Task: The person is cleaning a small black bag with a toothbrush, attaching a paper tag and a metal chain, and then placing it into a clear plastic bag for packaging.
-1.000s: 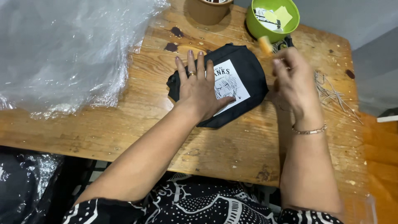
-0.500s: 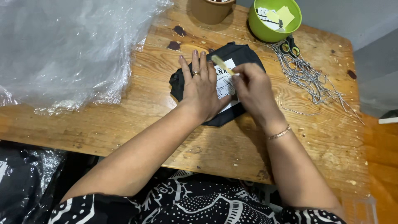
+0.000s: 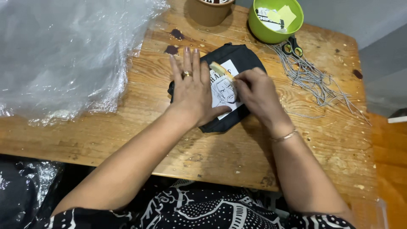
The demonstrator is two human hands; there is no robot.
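A folded black garment (image 3: 240, 59) lies on the wooden table (image 3: 127, 127) with a white printed patch (image 3: 227, 90) on top of it. My left hand (image 3: 193, 91) lies flat on the garment's left part, fingers spread, a ring on one finger. My right hand (image 3: 256, 91) grips a small pale yellow stick-like tool (image 3: 220, 69) and presses it against the patch's upper edge.
A crumpled clear plastic sheet (image 3: 63, 55) covers the table's left side. A green bowl (image 3: 271, 29) with paper slips, a brown cup (image 3: 208, 10), black-handled scissors (image 3: 292, 46) and a heap of grey striped cords (image 3: 313, 80) sit at the back right.
My right hand came from the table's right side near the bowl over to the garment, bringing the yellow tool onto the patch. My left hand stayed flat on the cloth.
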